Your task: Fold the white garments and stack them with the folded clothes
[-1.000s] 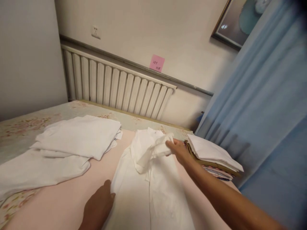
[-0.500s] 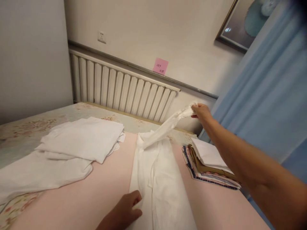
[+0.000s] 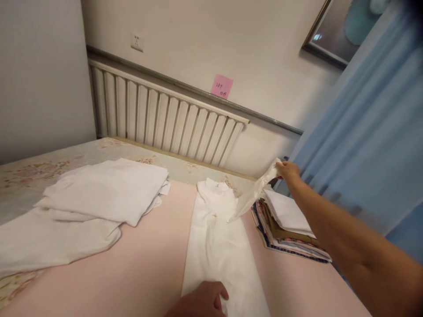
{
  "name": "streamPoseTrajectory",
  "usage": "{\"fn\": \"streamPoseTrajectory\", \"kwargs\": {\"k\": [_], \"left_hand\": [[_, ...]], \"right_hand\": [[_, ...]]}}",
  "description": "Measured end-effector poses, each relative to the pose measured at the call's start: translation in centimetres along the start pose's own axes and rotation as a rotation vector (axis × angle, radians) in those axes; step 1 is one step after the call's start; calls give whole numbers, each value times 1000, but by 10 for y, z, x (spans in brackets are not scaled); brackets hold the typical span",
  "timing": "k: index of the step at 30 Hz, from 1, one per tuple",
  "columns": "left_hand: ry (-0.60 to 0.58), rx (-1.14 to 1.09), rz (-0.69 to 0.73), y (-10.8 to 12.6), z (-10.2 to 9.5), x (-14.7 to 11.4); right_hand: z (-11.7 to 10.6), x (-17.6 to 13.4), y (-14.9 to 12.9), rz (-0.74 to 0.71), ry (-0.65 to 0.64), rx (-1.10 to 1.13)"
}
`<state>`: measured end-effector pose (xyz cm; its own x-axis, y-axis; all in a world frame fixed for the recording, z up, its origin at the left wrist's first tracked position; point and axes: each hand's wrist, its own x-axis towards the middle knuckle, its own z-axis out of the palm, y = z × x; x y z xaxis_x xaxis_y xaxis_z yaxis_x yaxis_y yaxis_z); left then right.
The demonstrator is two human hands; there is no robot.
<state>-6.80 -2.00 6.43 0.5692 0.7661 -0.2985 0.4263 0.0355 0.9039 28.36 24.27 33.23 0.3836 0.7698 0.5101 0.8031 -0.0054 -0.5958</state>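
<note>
A white shirt [image 3: 228, 251] lies lengthwise in a narrow folded strip on the pink board [image 3: 155, 259], its collar at the far end. My right hand [image 3: 288, 171] is closed on the end of one sleeve. That sleeve [image 3: 253, 196] is lifted and stretches from the shirt's upper part toward the right. Low in the view, my left hand [image 3: 203, 301] rests over the near part of the shirt. Its fingers are curled, with a bit of white cloth showing between them; the lower part of this hand is cut off by the frame.
On the left lies a loose pile of white garments [image 3: 102, 189]. A stack of folded clothes [image 3: 287, 224] sits at the right, beneath my right forearm. Behind the floral bed cover [image 3: 89, 152] stands a radiator [image 3: 165, 114]. A blue curtain [image 3: 370, 119] hangs at the right.
My right hand has carried the sleeve end right and slightly down, swinging the sleeve from the left across the shirt. My left hand has shifted right and nearer over the shirt.
</note>
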Motion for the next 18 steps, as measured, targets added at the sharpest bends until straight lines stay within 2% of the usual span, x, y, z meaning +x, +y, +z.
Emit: {"fn": "streamPoseTrajectory", "kwargs": {"k": [3,5,7,10,13,16,18], "left_hand": [[-96,-35,34,3,-1,11],[-178,-144,11,10,-6,13],[-201,-271,-17,17,-14,13],[-25,-327,12,23,-25,15],[200,-228,84,20,-31,21],[281,-152,99,16,-33,28],[303,-151,81,15,-33,32]], "right_hand": [[0,-4,8,82,1,3],[-1,-9,9,89,-7,13],[-2,-15,8,74,-12,21],[-6,-23,5,35,-17,15],[-8,-32,0,-22,-33,-16],[-5,-57,-4,-114,-70,-63],[0,-87,-3,-184,-126,-83]]}}
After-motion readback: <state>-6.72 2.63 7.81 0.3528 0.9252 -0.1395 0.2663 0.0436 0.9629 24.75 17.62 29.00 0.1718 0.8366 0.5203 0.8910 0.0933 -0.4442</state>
